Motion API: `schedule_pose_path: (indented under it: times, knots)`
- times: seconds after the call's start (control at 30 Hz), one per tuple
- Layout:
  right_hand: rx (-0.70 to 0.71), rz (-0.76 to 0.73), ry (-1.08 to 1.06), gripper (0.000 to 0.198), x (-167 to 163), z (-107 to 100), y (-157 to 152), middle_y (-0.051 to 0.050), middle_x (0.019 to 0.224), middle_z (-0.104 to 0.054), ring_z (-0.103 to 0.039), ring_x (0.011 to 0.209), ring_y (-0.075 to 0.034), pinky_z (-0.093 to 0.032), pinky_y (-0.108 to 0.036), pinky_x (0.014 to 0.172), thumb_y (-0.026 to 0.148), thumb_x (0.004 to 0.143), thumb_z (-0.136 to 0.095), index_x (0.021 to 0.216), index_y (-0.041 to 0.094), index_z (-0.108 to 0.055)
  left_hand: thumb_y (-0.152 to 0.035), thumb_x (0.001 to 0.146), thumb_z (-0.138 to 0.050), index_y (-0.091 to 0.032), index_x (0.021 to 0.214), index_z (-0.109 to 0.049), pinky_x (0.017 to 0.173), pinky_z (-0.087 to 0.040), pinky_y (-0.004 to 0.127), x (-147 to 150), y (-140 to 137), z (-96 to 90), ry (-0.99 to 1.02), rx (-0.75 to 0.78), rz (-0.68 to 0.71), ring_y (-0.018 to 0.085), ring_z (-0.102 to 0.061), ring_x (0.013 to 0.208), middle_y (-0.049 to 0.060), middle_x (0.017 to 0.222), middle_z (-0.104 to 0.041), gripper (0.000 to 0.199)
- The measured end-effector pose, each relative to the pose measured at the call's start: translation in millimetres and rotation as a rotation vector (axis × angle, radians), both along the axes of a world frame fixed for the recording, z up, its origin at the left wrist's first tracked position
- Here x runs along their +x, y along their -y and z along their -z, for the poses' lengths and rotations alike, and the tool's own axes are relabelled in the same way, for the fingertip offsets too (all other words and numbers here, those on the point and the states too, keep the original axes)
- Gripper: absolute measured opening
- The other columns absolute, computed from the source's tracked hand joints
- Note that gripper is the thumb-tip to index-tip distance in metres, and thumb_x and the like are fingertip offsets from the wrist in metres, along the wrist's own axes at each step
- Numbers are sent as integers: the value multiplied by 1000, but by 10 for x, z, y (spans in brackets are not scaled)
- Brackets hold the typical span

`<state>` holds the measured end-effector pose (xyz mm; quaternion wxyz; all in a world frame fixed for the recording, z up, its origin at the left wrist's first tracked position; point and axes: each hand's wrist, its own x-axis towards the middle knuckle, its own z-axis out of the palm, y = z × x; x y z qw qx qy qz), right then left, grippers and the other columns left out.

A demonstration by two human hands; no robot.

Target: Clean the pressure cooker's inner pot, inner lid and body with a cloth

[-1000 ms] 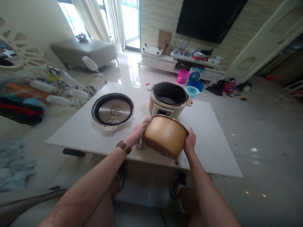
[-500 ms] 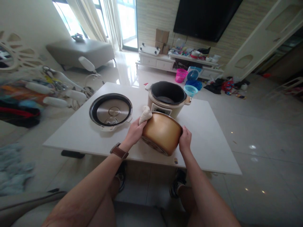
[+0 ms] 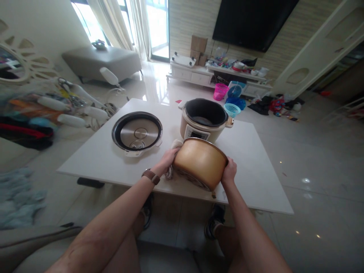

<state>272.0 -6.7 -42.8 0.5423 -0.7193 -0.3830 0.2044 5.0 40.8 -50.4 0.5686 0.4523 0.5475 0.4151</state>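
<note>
A gold-coloured inner pot is tilted above the near edge of the table, its outer wall and part of its base facing me. My left hand grips its left side with a pale cloth between hand and pot; some cloth hangs below the hand. On the opposite side, my right hand is closed around the pot's edge. Just behind stands the pressure cooker body, uncovered, with a dark interior and a front control panel. Its round lid lies upside down to the left. The pot's inside is hidden.
The white table carries the cooker parts; my feet are below its near edge. Beyond it, a pink basket and a light blue basket are on the floor. White padded equipment stands left of the table.
The pot has shifted slightly right and towards me, still in both hands. The cloth at my left hand has moved lower, part now hanging beneath it. The whole view has shifted slightly.
</note>
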Motion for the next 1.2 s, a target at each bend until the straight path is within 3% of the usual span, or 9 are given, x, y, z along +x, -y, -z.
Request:
schedule_pose_path:
  times: [0.13,0.27,0.47,0.57,0.8,0.9,1.07,1.2]
  knots:
    - [-77,49,27,34,16,46,-11,5,55,-37,-39,69,-18,-28,-32,65,38,92,-43,59,27,-42,-45,86,-58,-17,102,-78,104,-55,44,4,-62,23,-39,-9,-59,33,-71,115,11,114,-81,38]
    - [-132,31,54,34,-37,112,-33,5,55,-41,-38,69,-17,-25,-33,66,28,93,-39,59,27,-40,-47,89,-60,-15,116,-77,111,-51,44,-51,-57,-163,-84,168,-81,33,-69,121,11,125,-79,45]
    - [-113,24,38,37,-90,231,-38,5,55,-38,-36,68,-17,-24,-34,66,40,96,-36,61,28,-38,-41,91,-61,-18,131,-74,121,-43,45,-166,85,-369,-201,486,46,33,-62,134,8,139,-73,48]
    - [-103,16,37,34,-76,274,-33,6,55,-37,-37,70,-18,-26,-34,67,44,93,-38,63,29,-39,-38,90,-62,-18,135,-72,125,-39,45,-169,131,-406,-279,563,78,33,-59,138,9,146,-69,50]
    - [-113,55,21,32,-47,320,-53,3,58,-46,-41,71,-19,-29,-33,68,42,89,-38,60,28,-42,-46,93,-61,-18,127,-75,118,-46,45,-114,53,-331,-153,404,21,33,-65,128,9,134,-76,46]
    - [-119,72,6,34,-36,327,-38,3,58,-49,-41,71,-19,-31,-32,67,42,89,-40,59,28,-41,-49,89,-63,-17,119,-77,112,-51,44,-102,-19,-174,-49,199,-31,33,-68,124,10,127,-78,46]
    - [-132,65,-10,28,-24,315,-14,3,58,-51,-43,69,-19,-33,-32,67,36,85,-46,58,27,-42,-51,83,-62,-16,102,-78,98,-58,44,-116,-90,60,77,-151,44,33,-72,114,12,114,-82,44]
    - [-127,13,-22,28,-25,272,-47,3,58,-50,-43,68,-18,-32,-31,66,39,85,-44,59,27,-43,-50,81,-61,-18,96,-77,99,-57,44,-138,-118,81,14,-80,-10,33,-72,111,11,109,-82,39]
